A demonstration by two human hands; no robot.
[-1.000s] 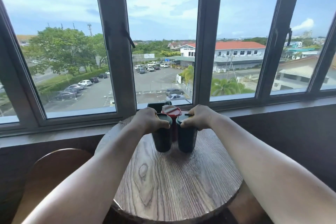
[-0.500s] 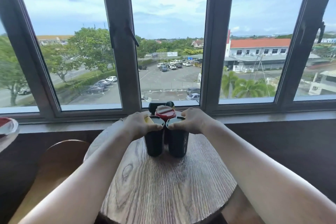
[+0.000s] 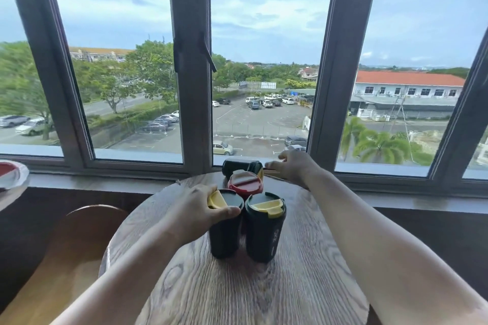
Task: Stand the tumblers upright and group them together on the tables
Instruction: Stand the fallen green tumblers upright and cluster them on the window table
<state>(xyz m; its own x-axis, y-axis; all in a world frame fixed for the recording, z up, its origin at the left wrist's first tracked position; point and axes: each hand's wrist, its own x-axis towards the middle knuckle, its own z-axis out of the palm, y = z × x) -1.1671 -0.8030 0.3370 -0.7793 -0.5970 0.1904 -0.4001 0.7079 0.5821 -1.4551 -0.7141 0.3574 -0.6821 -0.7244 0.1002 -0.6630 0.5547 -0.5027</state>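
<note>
Three tumblers stand upright and close together on the round wooden table (image 3: 237,293). Two are dark with yellow-flapped lids: the left tumbler (image 3: 225,235) and the right tumbler (image 3: 264,232). Behind them is a red-lidded tumbler (image 3: 245,184). A fourth dark tumbler (image 3: 241,167) lies on its side at the table's far edge by the window. My left hand (image 3: 196,208) grips the rim of the left tumbler. My right hand (image 3: 293,166) is beside the lying tumbler's lid end, fingers apart, holding nothing.
A window sill (image 3: 105,179) and large window frames run just behind the table. A wooden chair back (image 3: 79,243) sits at the lower left. Another table edge with a red-and-white object (image 3: 12,174) shows at the far left.
My right hand has let go of the right dark tumbler and moved back to the lying tumbler. My left hand stays on the left tumbler. The view has swung left.
</note>
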